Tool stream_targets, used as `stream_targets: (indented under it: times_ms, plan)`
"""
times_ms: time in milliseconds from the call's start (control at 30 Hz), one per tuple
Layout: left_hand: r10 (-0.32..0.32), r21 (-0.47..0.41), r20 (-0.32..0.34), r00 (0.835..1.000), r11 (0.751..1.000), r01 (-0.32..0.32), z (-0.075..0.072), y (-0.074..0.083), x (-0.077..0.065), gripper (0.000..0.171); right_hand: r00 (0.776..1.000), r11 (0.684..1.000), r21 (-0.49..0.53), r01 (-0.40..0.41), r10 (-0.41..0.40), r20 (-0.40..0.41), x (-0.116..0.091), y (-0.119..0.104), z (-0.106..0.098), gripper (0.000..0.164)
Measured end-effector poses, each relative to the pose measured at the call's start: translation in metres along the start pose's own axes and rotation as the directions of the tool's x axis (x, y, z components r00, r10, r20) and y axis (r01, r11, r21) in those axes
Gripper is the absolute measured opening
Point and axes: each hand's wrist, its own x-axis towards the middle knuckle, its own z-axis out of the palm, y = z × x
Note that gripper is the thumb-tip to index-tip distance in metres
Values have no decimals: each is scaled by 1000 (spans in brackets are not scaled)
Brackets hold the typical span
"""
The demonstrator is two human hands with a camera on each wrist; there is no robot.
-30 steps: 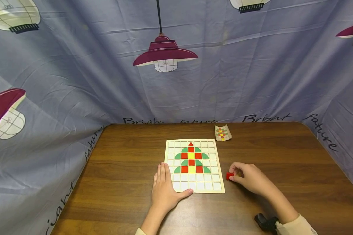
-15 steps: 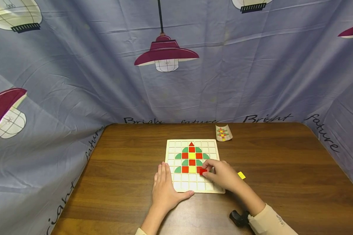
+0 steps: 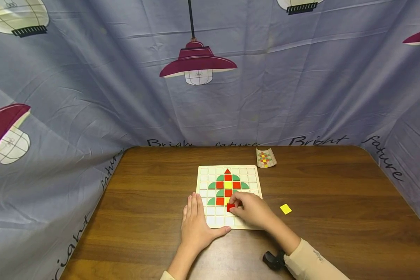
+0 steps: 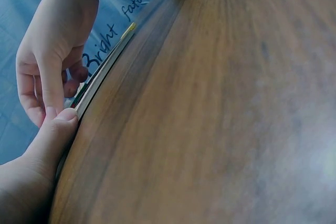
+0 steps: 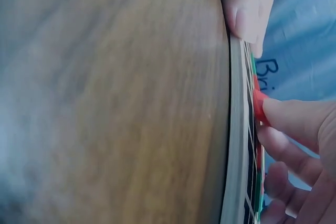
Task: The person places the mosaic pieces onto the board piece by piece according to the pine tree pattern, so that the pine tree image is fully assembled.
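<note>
A white gridded board lies on the table, bearing a tree pattern of red, green and yellow tiles topped by a red triangle. Between thumb and fingertips my right hand pinches a red square tile, just below the yellow tile of the pattern's lowest row. The right wrist view shows that tile right at the board's surface. My left hand rests along the board's left side with straight fingers, its thumb on the front edge. The right hand hides the tiles at the lower right of the pattern.
A loose yellow square tile lies on the wooden table, right of the board. Behind the board sits a small curled picture card with a similar tree. A lamp-printed curtain hangs behind the table.
My right hand has carried the red tile leftward from beside the board to over its lower middle, uncovering the yellow tile on the table. The left hand has stayed in place.
</note>
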Motion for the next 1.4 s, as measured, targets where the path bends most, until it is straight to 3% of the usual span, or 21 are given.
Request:
stream_targets:
  times_ms: [533,900,1133,1400]
  plan:
    - [-6,-10,17,1000,1000,6,-2,1,1,143,998,998,-65,26,-29,-50,0,-5,3,12]
    - [10,-2,-6,1000,1000,-10,-1,0,0,142,996,994,-86,69,-74,-50,-1,-4,4,12]
    - [-4,-9,20,1000,1000,4,-2,1,0,142,995,992,-99,84,-90,-54,-2,-5,4,10]
    - [8,-15,-13,1000,1000,-8,0,0,-1,142,998,993,-103,58,-60,-22,-4,-5,3,15]
